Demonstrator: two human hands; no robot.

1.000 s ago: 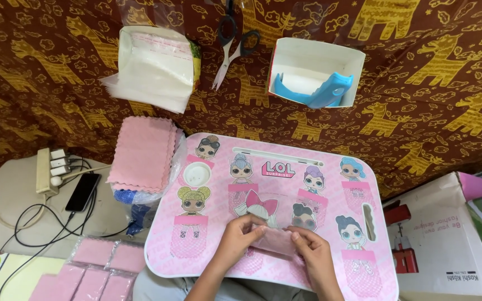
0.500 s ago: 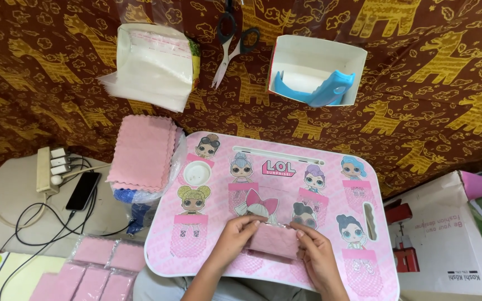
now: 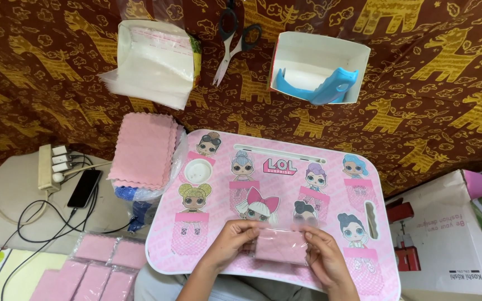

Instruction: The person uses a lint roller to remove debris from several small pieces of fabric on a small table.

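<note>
We hold one pink cloth (image 3: 281, 246) between both hands over the near edge of the lap tray (image 3: 330, 161). The left hand (image 3: 231, 241) pinches the cloth's left edge, fingers curled shut on it. The right hand (image 3: 323, 255) grips the right edge the same way, thumb on top. The cloth seems to sit inside a clear sleeve, whose open flap sticks up above it, though the plastic is hard to make out. The flap looks not yet folded down, so we judge this piece as filled but unsealed.

Left of the tray, at floor level, lie finished packs (image 3: 104, 265), several pink cloths in clear sleeves, laid side by side. That is the done part.

Further up on the left a thick stack (image 3: 145, 149) of loose pink cloths rests on a plastic bag, so plenty is left. Beyond it an open box holds a bundle of empty sleeves (image 3: 152, 69), also a good supply.

Scissors (image 3: 234, 42) lie on the patterned fabric past the tray, untouched. A white box with a blue tool (image 3: 326, 88) sits to their right. A phone (image 3: 85, 188) and power strip (image 3: 51, 166) lie off to the left, and a cardboard box (image 3: 453, 234) stands at the right.
</note>
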